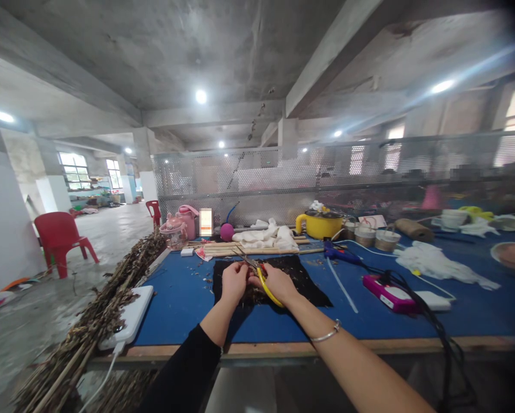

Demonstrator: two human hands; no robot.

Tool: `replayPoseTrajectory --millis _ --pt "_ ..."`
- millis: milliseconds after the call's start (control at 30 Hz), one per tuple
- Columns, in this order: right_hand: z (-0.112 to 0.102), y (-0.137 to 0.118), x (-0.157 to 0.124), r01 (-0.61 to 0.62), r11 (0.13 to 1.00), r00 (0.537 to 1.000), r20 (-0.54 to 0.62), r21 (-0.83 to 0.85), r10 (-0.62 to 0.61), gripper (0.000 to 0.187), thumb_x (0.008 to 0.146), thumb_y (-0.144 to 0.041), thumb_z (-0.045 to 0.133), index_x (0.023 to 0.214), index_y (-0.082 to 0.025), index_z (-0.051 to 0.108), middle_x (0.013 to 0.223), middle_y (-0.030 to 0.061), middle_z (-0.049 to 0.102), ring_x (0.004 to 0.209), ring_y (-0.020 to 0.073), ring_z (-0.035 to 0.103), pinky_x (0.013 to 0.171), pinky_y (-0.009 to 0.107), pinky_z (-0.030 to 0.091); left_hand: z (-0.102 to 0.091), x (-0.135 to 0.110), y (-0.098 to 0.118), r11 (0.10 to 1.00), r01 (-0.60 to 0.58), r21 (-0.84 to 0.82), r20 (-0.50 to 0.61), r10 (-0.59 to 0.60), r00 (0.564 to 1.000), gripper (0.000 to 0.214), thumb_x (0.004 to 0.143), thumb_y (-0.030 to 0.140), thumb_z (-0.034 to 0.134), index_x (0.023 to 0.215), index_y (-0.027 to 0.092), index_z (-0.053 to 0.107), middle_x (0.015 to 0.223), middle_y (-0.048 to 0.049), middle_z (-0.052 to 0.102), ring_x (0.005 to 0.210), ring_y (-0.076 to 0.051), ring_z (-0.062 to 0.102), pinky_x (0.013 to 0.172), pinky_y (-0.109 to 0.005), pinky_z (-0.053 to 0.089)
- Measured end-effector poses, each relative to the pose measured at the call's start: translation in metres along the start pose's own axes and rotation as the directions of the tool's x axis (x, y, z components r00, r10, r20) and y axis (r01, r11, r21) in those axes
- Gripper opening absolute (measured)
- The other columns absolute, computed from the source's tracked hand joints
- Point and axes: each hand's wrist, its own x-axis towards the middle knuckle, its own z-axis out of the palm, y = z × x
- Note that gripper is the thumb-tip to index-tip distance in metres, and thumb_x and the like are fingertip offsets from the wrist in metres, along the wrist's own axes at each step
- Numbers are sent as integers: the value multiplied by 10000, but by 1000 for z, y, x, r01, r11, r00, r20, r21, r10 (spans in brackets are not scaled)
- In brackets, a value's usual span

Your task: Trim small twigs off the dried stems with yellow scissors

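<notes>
My right hand (279,284) is wrapped round a pair of scissors (269,291) with yellow handles, its blades pointing away and to the left. Close beside it, my left hand (234,282) is closed in a pinch; whatever lies between its fingertips is too small to make out. Both hands are over a black cloth (311,281) strewn with small brown dry scraps, spread on the blue table top (184,324). Just beyond the cloth lie several pale wooden sticks (257,250).
Bundled dried stalks (97,304) and a white power bank (137,315) line the left edge. A glue gun (343,252), a magenta box (388,293) with black cables and white gloves (438,264) lie right. A yellow pot (321,225) stands behind; a red chair (63,235) is left.
</notes>
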Motion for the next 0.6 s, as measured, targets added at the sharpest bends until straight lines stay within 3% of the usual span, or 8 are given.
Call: replayPoseTrajectory --millis 133,433,600 --pt "3 2 0 25 1000 1000 2 18 -25 554 658 -655 488 953 -186 488 927 94 623 865 253 589 655 280 375 0 2 -3 998 -62 31 -13 63 998 192 716 278 516 771 121 613 691 -62 645 585 -125 581 504 -194 439" --pt "-1 -1 -1 36 997 998 43 64 -38 512 703 -601 486 977 -169 484 941 94 616 884 242 582 654 261 368 2 1 1 995 -69 -66 58 72 996 226 699 292 537 807 110 619 726 -64 648 589 -119 572 561 -212 449" --pt "-3 -2 -2 16 998 998 59 53 -19 499 691 -623 485 920 -181 513 902 90 626 857 241 589 631 255 367 -1 2 -1 992 -120 44 27 118 993 234 715 316 514 757 116 626 652 -46 635 575 -122 565 546 -202 437"
